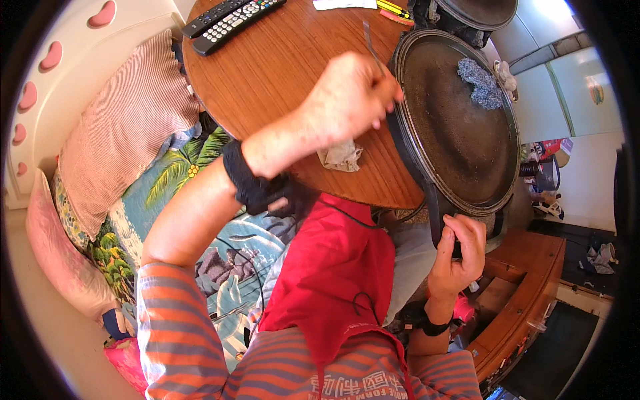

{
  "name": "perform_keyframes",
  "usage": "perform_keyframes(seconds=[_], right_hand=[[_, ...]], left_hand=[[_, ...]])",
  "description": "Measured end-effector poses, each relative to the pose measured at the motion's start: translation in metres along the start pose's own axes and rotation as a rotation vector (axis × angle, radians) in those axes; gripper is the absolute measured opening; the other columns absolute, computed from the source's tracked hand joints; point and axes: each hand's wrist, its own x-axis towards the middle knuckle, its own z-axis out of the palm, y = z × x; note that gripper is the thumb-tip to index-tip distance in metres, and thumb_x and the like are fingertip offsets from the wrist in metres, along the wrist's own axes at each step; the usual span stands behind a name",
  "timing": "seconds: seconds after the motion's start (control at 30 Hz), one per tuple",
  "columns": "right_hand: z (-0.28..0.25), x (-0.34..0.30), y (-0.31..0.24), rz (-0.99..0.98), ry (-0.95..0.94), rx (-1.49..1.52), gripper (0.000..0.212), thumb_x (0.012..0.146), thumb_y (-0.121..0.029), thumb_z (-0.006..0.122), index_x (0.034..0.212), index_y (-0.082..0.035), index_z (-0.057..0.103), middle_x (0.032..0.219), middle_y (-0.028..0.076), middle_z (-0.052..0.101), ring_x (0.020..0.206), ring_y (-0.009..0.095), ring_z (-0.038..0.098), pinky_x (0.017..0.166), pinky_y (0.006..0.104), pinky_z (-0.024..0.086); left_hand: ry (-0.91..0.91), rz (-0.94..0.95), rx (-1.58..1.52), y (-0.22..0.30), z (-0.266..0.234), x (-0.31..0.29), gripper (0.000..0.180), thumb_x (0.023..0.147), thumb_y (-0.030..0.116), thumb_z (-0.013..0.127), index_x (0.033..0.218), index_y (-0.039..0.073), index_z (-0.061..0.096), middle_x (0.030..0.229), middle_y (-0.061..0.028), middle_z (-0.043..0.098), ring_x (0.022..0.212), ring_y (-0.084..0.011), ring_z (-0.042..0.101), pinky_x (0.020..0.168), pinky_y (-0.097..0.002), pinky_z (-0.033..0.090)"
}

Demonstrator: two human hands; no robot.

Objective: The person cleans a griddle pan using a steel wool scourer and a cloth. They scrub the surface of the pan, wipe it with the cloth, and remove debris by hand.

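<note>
A large round dark pan (460, 133) with a worn, stained inside rests tilted at the right side of the round wooden table. On its surface lies a grey-blue scouring pad (481, 84). My left hand (353, 93), somewhat blurred, is closed round a thin, flat greyish strip (369, 41) near the pan's left rim; its exact kind is unclear. At the pan's lower edge, my right hand (460, 253) pinches a black band-like part (437, 217) of the pan. A crumpled pale cloth (341, 156) lies on the table below my left wrist.
Two remote controls (233, 25) sit at the far left of the table (287, 73). Behind the pan stands another round dark pan-like piece (477, 10). A bed with a striped pillow (133, 127) is on the left, a wooden cabinet (527, 287) on the right.
</note>
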Motion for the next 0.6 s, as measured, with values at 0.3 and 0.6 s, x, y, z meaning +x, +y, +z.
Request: perform_keyframes(seconds=[0.3,0.6], right_hand=[[-0.001,0.000,0.000,-0.004,-0.008,-0.024,0.019,0.086,0.006,0.067,0.102,0.001,0.073,0.096,0.013,0.065,0.085,0.027,0.059,0.075,0.0356,0.048],[-0.009,0.004,-0.002,0.034,-0.051,0.051,0.015,0.088,0.004,0.067,0.102,0.002,0.073,0.098,0.012,0.066,0.087,0.024,0.059,0.078,0.0332,0.048]], left_hand=[[-0.141,-0.080,0.010,0.011,-0.005,-0.013,0.025,0.103,0.013,0.056,0.092,-0.003,0.071,0.076,-0.0056,0.068,0.065,-0.0098,0.065,0.060,-0.0269,0.057],[0.044,0.210,0.570,-0.002,-0.055,-0.040,0.019,0.100,0.016,0.053,0.095,0.001,0.065,0.074,-0.0145,0.062,0.071,-0.0317,0.065,0.067,-0.0397,0.051]])
